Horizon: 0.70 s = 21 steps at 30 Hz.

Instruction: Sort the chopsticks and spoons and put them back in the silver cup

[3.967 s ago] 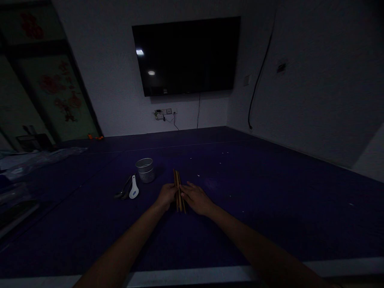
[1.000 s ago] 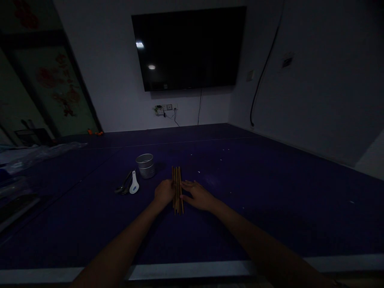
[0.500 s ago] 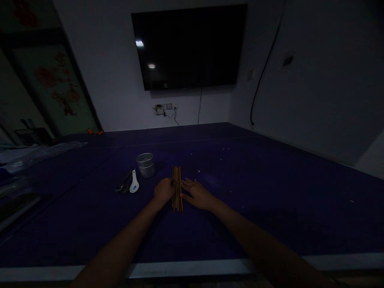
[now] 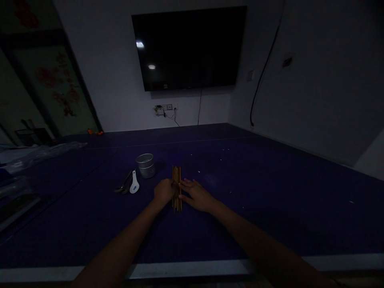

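Note:
A bundle of several brown wooden chopsticks lies flat on the dark purple table, pointing away from me. My left hand rests on the table at the bundle's left side, fingers curled and pressed against the sticks. My right hand lies flat on the bundle's right side, its fingers stretched out and their tips touching the sticks. The near half of the bundle is squeezed between the two hands.
A small metal cup stands just left of the chopsticks. Beside it lie a white ceramic spoon and metal spoons. The table's pale front edge runs near me. Clear plastic lies far left. A dark TV hangs on the wall.
The chopsticks, slightly slanted and spread four seconds ago, now lie straight and close together. In the last second both hands have stayed against the bundle, the right fingers shifting slightly.

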### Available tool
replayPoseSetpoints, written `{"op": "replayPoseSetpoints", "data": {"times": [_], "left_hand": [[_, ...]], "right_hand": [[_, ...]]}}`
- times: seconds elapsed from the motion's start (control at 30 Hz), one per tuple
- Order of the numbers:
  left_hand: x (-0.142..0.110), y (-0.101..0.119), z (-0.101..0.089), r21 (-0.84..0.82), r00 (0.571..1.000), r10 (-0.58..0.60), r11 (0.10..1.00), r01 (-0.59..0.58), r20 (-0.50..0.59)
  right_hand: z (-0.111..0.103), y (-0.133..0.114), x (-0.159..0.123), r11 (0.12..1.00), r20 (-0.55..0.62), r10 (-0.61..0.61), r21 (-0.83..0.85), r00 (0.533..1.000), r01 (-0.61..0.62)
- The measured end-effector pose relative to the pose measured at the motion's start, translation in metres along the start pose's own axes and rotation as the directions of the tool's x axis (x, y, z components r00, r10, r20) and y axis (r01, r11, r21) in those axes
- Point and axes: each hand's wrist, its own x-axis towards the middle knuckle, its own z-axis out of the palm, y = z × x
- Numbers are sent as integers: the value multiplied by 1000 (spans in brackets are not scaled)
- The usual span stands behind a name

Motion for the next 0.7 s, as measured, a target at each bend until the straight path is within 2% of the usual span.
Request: {"op": "replayPoseSetpoints", "data": {"times": [0.47,0.7], "left_hand": [[-3,2,-6,23,999,-43,999,43,-1],[-3,0,-4,14,1000,8,1000,-7,-9]], "right_hand": [[1,0,-1,1000,17,-19,-1,1000,19],[-1,-1,0,999,25,-41,8,999,41]]}}
